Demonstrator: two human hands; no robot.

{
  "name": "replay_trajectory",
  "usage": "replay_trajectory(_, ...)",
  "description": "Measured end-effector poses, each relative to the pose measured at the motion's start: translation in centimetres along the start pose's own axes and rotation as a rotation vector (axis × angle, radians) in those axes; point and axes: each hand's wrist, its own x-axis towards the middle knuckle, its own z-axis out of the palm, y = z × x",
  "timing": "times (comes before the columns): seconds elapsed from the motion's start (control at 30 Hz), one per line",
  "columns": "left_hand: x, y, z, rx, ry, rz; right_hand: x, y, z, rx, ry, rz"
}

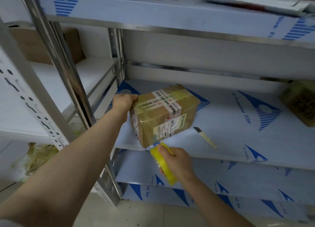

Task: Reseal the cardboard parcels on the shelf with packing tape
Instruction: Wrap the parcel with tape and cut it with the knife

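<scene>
A brown cardboard parcel (pixel 163 115) with printed tape and shipping labels sits near the front left of the middle shelf (pixel 238 124). My left hand (pixel 124 101) grips its far left top corner. My right hand (pixel 177 161) holds a yellow roll of packing tape (pixel 162 163) just below the parcel's near bottom corner, at the shelf's front edge. Whether tape runs from the roll to the box is unclear.
A utility-knife blade (pixel 205 137) lies on the shelf right of the parcel. Another cardboard parcel (pixel 301 104) sits at the far right. A metal upright (pixel 68 83) stands left of my arm. A box (pixel 46 44) rests on the neighbouring rack; papers (pixel 252 0) lie on the upper shelf.
</scene>
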Motion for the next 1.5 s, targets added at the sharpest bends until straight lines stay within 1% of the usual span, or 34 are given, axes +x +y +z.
replay_trajectory(0.03, 0.4, 0.0, 0.1, 0.193, 0.022, 0.120, 0.3, 0.1, 0.2, -0.004, -0.020, 0.029)
replay_trajectory(0.1, 0.5, 0.1, 0.6, 0.790, 0.074, 0.390, 1.4, 0.2, 0.6, 0.009, -0.043, 0.071)
replay_trajectory(0.13, 0.1, 0.4, 1.1, 1.016, 0.089, 0.482, 1.7, 0.1, 0.7, 0.007, -0.057, 0.092)
replay_trajectory(0.17, -0.3, 0.6, 1.8, 1.154, 0.056, 0.480, 2.0, -0.2, 0.8, 0.004, -0.066, 0.112)
replay_trajectory(0.2, -0.5, 0.8, 2.6, 1.226, 0.004, 0.411, 2.4, -0.3, 1.0, 0.004, -0.071, 0.126)
replay_trajectory(0.23, -0.8, 0.7, 3.4, 1.284, -0.063, 0.305, 2.7, -0.6, 1.2, -0.003, -0.080, 0.140)
replay_trajectory(0.27, -1.1, 0.6, 3.8, 1.287, -0.118, 0.222, 2.9, -0.8, 1.3, -0.019, -0.095, 0.155)
replay_trajectory(0.3, -1.3, 0.6, 4.0, 1.302, -0.144, 0.210, 3.1, -0.9, 1.3, -0.023, -0.104, 0.168)
replay_trajectory(0.47, 0.0, 0.4, 3.3, 1.270, -0.153, 0.352, 4.0, -1.6, 1.3, -0.012, -0.133, 0.130)
replay_trajectory(0.53, -0.5, 0.1, 3.5, 1.325, -0.068, 0.442, 3.8, -2.3, 1.9, 0.037, -0.182, 0.170)
replay_trajectory(0.6, -1.7, -0.4, 3.8, 1.439, 0.070, 0.639, 3.9, -2.2, 2.1, 0.065, -0.212, 0.203)
replay_trajectory(0.63, -2.3, -0.5, 3.9, 1.452, 0.114, 0.725, 3.9, -2.2, 1.9, 0.089, -0.216, 0.212)
replay_trajectory(0.67, -2.7, -0.5, 3.9, 1.433, 0.123, 0.745, 4.0, -2.3, 1.6, 0.099, -0.214, 0.216)
replay_trajectory(0.73, -3.4, -0.5, 3.6, 1.382, 0.026, 0.631, 3.8, -2.2, 1.1, 0.065, -0.191, 0.185)
replay_trajectory(0.83, -3.6, -0.6, 3.3, 1.414, -0.285, 0.483, 3.9, -2.0, 0.7, 0.072, -0.155, 0.186)
replay_trajectory(0.9, -2.9, 0.5, 2.8, 1.446, -0.463, 0.449, 3.7, -2.1, 0.9, 0.067, -0.148, 0.180)
replay_trajectory(0.97, -1.9, 1.3, 2.0, 1.468, -0.557, 0.434, 3.9, -1.9, 1.4, 0.002, -0.121, 0.172)
replay_trajectory(1.0, -1.5, 1.5, 1.6, 1.480, -0.573, 0.444, 3.9, -2.0, 1.6, -0.017, -0.107, 0.163)
replay_trajectory(1.13, -0.7, 1.2, 1.0, 1.460, -0.539, 0.630, 4.1, -1.9, 2.0, -0.004, -0.092, 0.159)
replay_trajectory(1.2, -0.6, 0.5, 0.4, 1.366, -0.535, 0.670, 4.2, -1.7, 2.1, -0.001, -0.082, 0.157)
replay_trajectory(1.27, -0.7, -1.1, -0.6, 1.205, -0.527, 0.727, 4.0, -1.6, 2.2, -0.001, -0.077, 0.146)
replay_trajectory(1.33, -1.5, -3.6, -1.5, 0.994, -0.415, 0.895, 3.9, -1.4, 2.2, 0.014, -0.064, 0.150)
replay_trajectory(1.37, -1.9, -5.0, -1.7, 0.901, -0.319, 0.976, 3.9, -1.3, 2.2, 0.018, -0.062, 0.155)
replay_trajectory(1.4, -2.1, -5.8, -1.7, 0.836, -0.238, 1.017, 3.8, -1.4, 2.1, 0.023, -0.064, 0.163)
replay_trajectory(1.43, -1.8, -6.1, -1.6, 0.809, -0.208, 1.029, 3.9, -1.4, 2.0, 0.037, -0.060, 0.169)
replay_trajectory(1.5, -1.0, -5.8, -1.6, 0.836, -0.246, 1.025, 3.6, -1.5, 2.0, 0.081, -0.055, 0.204)
